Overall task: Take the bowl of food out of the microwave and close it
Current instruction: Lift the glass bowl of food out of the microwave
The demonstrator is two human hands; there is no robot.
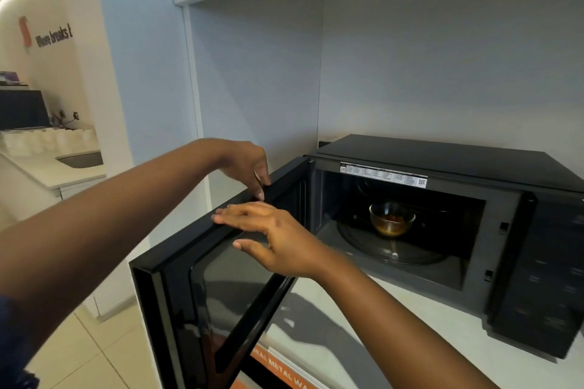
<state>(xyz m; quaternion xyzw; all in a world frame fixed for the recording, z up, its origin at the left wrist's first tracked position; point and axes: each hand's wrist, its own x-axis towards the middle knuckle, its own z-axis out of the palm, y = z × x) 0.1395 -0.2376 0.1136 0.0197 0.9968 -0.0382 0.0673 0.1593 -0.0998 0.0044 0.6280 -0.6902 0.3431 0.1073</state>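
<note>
A black microwave (442, 161) stands in a white wall niche with its door (202, 294) swung wide open to the left. Inside, a clear glass bowl (392, 219) holding brownish food sits on the glass turntable (373, 246). My left hand (246, 164) rests its fingertips on the door's top edge near the hinge. My right hand (271, 237) lies with fingers spread against the door's top edge and inner face. Neither hand holds anything, and both are left of the cavity, apart from the bowl.
The microwave stands on a white counter (379, 325). The niche's side wall (252, 88) is close behind the open door. Far left there is another counter with a sink (80, 159), white cups (47, 139) and a dark appliance (22, 107). Beige floor tiles lie below.
</note>
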